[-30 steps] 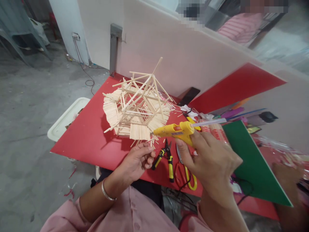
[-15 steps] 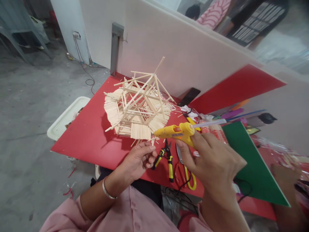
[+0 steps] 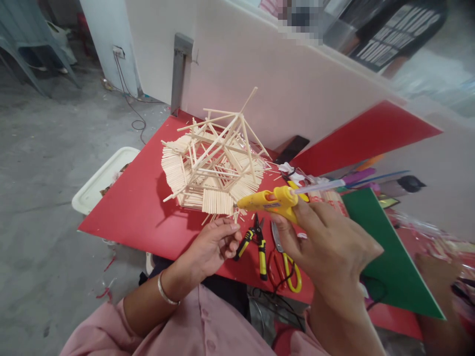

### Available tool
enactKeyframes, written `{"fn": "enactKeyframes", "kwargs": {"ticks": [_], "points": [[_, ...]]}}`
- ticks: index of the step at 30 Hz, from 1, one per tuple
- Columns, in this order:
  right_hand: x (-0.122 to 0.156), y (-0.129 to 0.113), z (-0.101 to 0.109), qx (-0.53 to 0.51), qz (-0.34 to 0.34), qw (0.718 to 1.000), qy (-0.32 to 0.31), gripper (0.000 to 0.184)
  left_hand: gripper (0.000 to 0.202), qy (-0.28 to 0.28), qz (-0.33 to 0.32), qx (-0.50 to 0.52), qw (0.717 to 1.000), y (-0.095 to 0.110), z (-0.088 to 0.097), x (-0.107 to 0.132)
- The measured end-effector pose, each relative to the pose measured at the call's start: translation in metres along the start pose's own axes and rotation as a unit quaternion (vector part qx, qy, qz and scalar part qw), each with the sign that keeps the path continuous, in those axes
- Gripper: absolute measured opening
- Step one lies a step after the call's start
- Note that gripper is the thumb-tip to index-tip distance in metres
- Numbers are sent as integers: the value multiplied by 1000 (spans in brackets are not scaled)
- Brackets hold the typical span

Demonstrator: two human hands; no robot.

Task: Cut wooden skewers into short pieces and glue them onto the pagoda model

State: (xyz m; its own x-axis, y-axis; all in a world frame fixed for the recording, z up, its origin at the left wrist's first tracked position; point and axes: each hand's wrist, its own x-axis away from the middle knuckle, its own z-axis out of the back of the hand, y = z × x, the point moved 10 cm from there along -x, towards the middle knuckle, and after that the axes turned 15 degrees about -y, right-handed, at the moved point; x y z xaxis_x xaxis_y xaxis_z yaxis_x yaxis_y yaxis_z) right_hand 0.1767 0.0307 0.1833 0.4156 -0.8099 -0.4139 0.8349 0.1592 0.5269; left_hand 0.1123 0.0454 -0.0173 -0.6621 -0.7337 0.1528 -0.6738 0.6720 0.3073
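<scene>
**Yellow nozzle poised at the slatted edge!**

And a short, pale wooden stick (image 3: 236, 216) is pinched between the thumb and index fingertip of the left hand (image 3: 218, 242), the other fingers curled loosely in. The smooth plastic glue gun (image 3: 284, 201) is gripped by the right hand (image 3: 330, 242), fingers wrapped round the handle, and a cloudy, translucent glue stick (image 3: 321, 186) is seen poking from its rear. The right edge of a flat, ribbed panel (image 3: 218, 202) is all but met by the tip; whether contact is made cannot be told. That panel is set at the near side of the stick model (image 3: 173, 168), its thin, matt rods joined into an open, angular frame, ringed by fanned slats, all carried on a smooth red board (image 3: 137, 207).

Now the pose: the left forearm is angled in from the lower left, the wrist circled by a silvery bangle (image 3: 166, 291); the back of the right hand is turned upward, the gun levelled leftward.

Farther out, black-and-yellow snips (image 3: 262, 257) are laid between the hands, scissors (image 3: 276, 237) with red and yellow loops beside them. A green board (image 3: 397, 252) is placed to the right, and everything is backed by a white partition (image 3: 260, 89).
</scene>
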Motion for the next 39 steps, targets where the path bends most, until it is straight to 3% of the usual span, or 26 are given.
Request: {"fn": "enactKeyframes", "kwargs": {"ticks": [24, 39], "points": [[4, 9, -13, -29, -14, 999, -25, 38, 36, 11, -3, 4, 1000, 3, 3, -1], [10, 13, -7, -51, -7, 999, -5, 35, 29, 10, -13, -25, 1000, 11, 0, -11]]}}
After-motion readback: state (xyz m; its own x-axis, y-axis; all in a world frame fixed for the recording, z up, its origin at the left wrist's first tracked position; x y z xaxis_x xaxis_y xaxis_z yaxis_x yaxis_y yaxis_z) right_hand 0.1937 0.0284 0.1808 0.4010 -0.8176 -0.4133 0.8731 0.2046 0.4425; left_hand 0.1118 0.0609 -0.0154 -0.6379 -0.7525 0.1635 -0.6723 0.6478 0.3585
